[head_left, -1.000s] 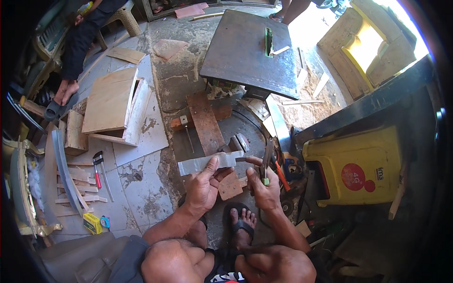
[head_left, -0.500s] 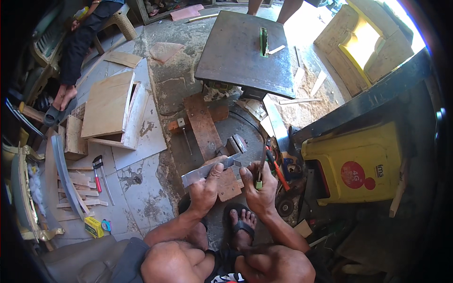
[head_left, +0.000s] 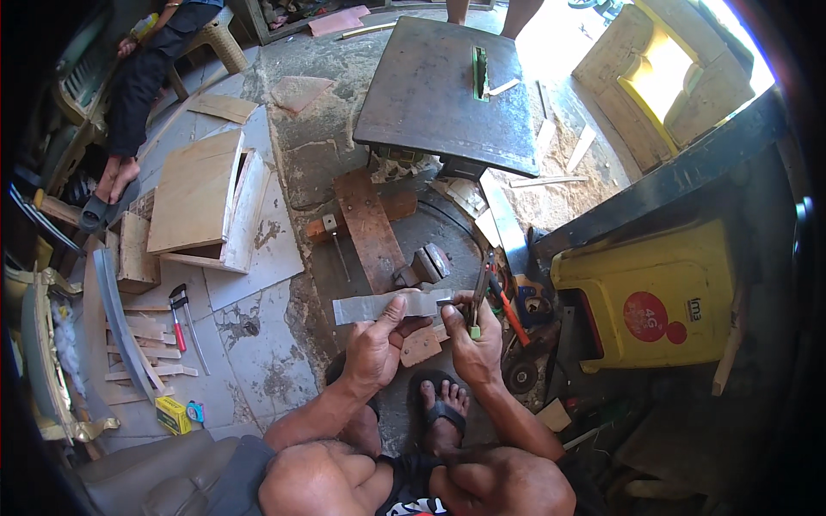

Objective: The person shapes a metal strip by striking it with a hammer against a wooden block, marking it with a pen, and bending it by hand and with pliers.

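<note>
A flat grey metal strip (head_left: 361, 309) lies level across the space in front of me. My left hand (head_left: 372, 351) grips it from below, thumb on top. At its right end, the fingers of my right hand (head_left: 478, 351) meet the strip. That same hand is closed round a dark, slender hand tool with a green end (head_left: 475, 331); its exact kind is hard to make out. Beneath the strip is a worn wooden board (head_left: 368, 228) on the floor, with a grey metal vise-like piece (head_left: 425, 265) beside it.
A dark saw table (head_left: 439, 95) stands ahead, with sawdust at its right. A yellow plastic stool (head_left: 645, 301) lies at the right, near orange-handled pliers (head_left: 508, 310). Leftward are a wooden box (head_left: 198, 189), a hacksaw (head_left: 179, 318) and wood strips. Another person sits at the far left.
The metal strip has turned from slanting to nearly level. My right hand has moved closer, its fingers now at the strip's right end.
</note>
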The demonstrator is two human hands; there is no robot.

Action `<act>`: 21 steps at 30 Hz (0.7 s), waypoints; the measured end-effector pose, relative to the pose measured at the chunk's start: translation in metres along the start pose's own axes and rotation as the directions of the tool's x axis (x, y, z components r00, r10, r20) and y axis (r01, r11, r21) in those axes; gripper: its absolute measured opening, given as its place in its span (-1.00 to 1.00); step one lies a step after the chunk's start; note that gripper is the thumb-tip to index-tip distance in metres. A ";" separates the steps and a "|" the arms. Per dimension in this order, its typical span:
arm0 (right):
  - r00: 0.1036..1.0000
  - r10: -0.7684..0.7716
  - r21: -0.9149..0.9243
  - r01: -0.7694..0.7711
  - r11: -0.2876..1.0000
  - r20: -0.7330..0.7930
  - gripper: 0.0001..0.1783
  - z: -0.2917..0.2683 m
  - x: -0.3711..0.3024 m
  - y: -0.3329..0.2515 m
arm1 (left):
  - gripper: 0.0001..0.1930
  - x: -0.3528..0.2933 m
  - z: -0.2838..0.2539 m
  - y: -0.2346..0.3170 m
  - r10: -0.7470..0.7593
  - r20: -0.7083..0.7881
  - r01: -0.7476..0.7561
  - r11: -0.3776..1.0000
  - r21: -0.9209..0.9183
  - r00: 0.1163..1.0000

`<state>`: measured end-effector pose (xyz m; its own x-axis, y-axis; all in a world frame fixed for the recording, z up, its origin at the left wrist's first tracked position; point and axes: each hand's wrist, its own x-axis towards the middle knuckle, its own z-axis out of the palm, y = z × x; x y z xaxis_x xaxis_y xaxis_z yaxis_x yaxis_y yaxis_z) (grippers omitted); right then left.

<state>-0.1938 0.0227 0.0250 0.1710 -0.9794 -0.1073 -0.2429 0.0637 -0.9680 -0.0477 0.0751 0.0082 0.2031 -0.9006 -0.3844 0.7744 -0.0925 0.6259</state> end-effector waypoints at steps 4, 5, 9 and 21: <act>0.989 -0.143 -0.181 0.133 0.974 -0.045 -0.86 -0.003 -0.003 -0.006 | -0.69 -0.007 0.013 -0.002 0.321 0.083 -0.312 0.775 0.550 0.943; 0.979 -0.198 -0.213 0.183 0.960 -0.051 -0.87 -0.001 -0.002 -0.009 | -0.70 -0.008 0.014 -0.003 0.421 0.198 -0.433 0.591 0.680 0.885; 0.958 -0.285 -0.217 0.271 0.938 -0.032 -0.86 0.000 0.001 -0.014 | -0.70 -0.012 0.019 0.010 0.408 0.186 -0.401 0.540 0.740 0.894; 0.928 0.217 0.032 -0.218 0.975 -0.303 -0.65 -0.073 0.016 0.045 | -0.64 0.003 -0.017 0.018 0.127 -0.121 -0.108 0.982 0.155 0.984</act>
<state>-0.2716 -0.0045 -0.0032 -0.1835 -0.9529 -0.2413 -0.2431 0.2818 -0.9281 -0.0228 0.0776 0.0066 0.3709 -0.8468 -0.3812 0.6459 -0.0597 0.7611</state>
